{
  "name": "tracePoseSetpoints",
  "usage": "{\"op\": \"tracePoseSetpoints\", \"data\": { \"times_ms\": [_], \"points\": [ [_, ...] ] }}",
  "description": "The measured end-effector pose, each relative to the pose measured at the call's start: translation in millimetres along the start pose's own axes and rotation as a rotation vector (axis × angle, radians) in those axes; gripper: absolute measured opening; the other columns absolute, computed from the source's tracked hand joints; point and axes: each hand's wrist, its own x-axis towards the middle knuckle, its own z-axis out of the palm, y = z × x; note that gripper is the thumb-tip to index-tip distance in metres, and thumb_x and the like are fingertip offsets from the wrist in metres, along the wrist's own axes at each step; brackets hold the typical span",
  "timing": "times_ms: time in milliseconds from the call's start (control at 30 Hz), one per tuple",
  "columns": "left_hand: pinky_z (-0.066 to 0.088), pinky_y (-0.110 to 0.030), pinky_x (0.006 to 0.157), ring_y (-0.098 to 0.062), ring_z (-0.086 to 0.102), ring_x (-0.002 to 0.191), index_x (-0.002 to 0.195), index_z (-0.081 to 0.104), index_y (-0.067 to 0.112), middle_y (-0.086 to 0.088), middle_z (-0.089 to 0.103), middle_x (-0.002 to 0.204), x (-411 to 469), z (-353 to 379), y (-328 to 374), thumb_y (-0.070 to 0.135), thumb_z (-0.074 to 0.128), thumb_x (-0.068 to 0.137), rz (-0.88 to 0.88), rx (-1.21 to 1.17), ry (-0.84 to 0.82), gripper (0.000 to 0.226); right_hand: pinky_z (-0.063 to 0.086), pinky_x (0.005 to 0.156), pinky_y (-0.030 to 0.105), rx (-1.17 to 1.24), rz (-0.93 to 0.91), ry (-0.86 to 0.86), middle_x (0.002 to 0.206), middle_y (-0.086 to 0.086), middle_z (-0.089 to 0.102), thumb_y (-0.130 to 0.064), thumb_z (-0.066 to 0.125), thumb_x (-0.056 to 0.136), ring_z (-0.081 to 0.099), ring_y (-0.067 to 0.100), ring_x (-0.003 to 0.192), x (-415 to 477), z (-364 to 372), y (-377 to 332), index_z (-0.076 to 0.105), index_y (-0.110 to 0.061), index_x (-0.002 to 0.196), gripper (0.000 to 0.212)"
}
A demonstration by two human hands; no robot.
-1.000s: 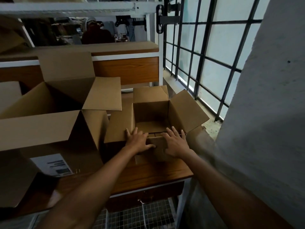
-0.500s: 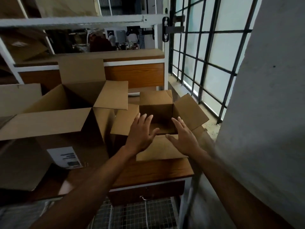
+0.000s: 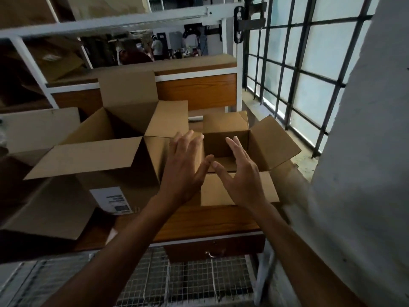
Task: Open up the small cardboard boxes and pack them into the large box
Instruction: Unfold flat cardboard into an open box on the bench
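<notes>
Sitting on the wooden worktop (image 3: pixel 205 220), one small brown box (image 3: pixel 230 138) has all its flaps open, right beside one large open box (image 3: pixel 106 151), while two hands, left hand (image 3: pixel 184 169) and right hand (image 3: pixel 240 173), hover above it with fingers spread, holding nothing.

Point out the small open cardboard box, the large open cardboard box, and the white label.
Small open cardboard box (image 3: pixel 273 141), head view, inside of right flap.
Large open cardboard box (image 3: pixel 88 157), head view, near flap.
White label (image 3: pixel 112 199), head view, label's middle.
</notes>
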Motion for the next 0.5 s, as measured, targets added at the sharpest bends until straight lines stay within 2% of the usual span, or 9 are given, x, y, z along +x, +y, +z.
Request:
{"op": "tracePoseSetpoints", "data": {
  "times_ms": [167,300,433,500],
  "points": [
    [0.026,-0.044,0.111,-0.027,0.016,0.147,0.145,0.037,0.017,-0.011,0.029,0.156,-2.5,-49.9,-31.0,0.06,0.032,0.092,0.013,0.032,0.071,0.068,0.043,0.108,0.052,0.03,-0.085,0.012,0.161,0.005,0.027,-0.041,0.058,0.092,0.034,0.024,0.144,10.1,33.3,-49.9,0.031,-0.021,0.15,0.068],
    [0.026,-0.041,0.11,-0.028,0.016,0.147,0.145,0.039,0.015,-0.012,0.031,0.155,-15.8,-103.4,-73.2,0.057,0.034,0.094,0.01,0.043,0.129,0.067,0.044,0.107,0.051,0.02,-0.132,0.065,0.159,0.004,0.032,-0.039,0.058,0.093,0.035,0.021,0.143,12.5,71.1,-96.6,0.034,-0.021,0.15,0.064],
    [0.027,-0.039,0.109,-0.029,0.02,0.145,0.145,0.039,0.016,-0.012,0.031,0.154,-40.9,-166.3,-128.8,0.055,0.038,0.092,0.001,0.084,0.188,0.066,0.045,0.107,0.049,0.06,-0.174,0.098,0.158,0.005,0.033,-0.028,0.06,0.095,0.035,0.02,0.143,8.8,120.3,-158.9,0.039,-0.017,0.147,0.057],
    [0.028,-0.037,0.106,-0.03,0.024,0.14,0.144,0.04,0.015,-0.014,0.034,0.152,-56.3,-200.1,-162.8,0.053,0.041,0.092,-0.007,0.131,0.22,0.064,0.044,0.107,0.05,0.075,-0.2,0.098,0.158,0.004,0.033,-0.033,0.057,0.094,0.037,0.02,0.142,5.8,149.9,-192.9,0.039,-0.02,0.147,0.057]
  ]
}}
